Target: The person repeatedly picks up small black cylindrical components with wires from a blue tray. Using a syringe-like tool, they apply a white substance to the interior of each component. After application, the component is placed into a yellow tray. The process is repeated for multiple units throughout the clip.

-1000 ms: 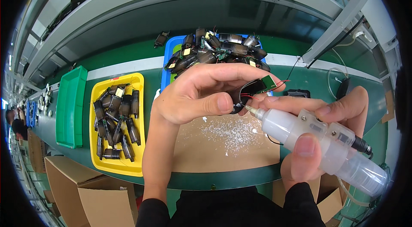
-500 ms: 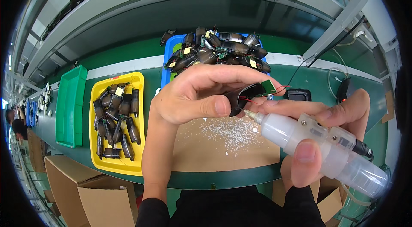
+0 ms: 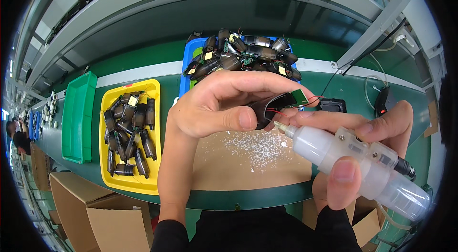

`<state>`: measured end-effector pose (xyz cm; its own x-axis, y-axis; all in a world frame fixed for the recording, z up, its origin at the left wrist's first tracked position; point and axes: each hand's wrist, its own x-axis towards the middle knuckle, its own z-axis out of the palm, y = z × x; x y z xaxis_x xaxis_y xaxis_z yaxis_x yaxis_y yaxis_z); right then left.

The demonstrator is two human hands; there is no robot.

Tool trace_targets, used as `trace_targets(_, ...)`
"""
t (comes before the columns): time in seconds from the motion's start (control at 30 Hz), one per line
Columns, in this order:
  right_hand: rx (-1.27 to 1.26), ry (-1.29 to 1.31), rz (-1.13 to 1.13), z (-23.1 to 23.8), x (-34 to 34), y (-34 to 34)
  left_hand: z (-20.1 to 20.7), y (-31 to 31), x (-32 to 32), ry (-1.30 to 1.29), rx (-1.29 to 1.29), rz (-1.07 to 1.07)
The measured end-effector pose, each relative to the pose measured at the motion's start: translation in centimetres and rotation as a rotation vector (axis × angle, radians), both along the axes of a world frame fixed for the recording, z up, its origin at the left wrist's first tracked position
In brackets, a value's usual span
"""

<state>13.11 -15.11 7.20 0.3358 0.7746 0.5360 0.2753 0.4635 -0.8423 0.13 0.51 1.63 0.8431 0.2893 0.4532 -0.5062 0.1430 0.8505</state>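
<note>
Left hand (image 3: 214, 109) is pinching a small black wired motor (image 3: 269, 109); right hand (image 3: 362, 156) is gripping a translucent plastic dispenser (image 3: 353, 164), its nozzle touching the motor; the yellow tray (image 3: 107, 175) and blue bin (image 3: 187, 61) are both holding many similar motors.

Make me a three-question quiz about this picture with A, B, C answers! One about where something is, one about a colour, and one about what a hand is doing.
1. Where is the empty green bin?
A. left of the yellow tray
B. right of the blue bin
C. on the cardboard sheet

2. What colour is the tray of dark parts lying side by side?
A. red
B. yellow
C. white

3. What is the right hand doing?
A. resting flat
B. gripping a translucent white dispenser tool
C. holding a box

Answers: 1 A, the green bin sits at the yellow tray's left. 2 B, its rim is yellow. 3 B, fingers and thumb wrap the tool, its tip near the dark part in the left hand.
</note>
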Motion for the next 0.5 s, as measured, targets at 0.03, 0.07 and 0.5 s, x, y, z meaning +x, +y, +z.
trace_targets(0.03, 0.007, -0.008, 0.007, 0.0, 0.1, 0.0, 0.1, -0.1, 0.1, -0.007, 0.0, 0.002)
trace_targets(0.07, 0.012, -0.025, 0.018, -0.1, 0.5, 0.1, 0.1, -0.1, 0.3, -0.014, 0.001, 0.005)
trace_targets(0.5, 0.078, -0.18, -0.179, 0.8, 0.3, -0.8, -0.6, -1.6, -7.5, 0.611, 0.719, 0.805)
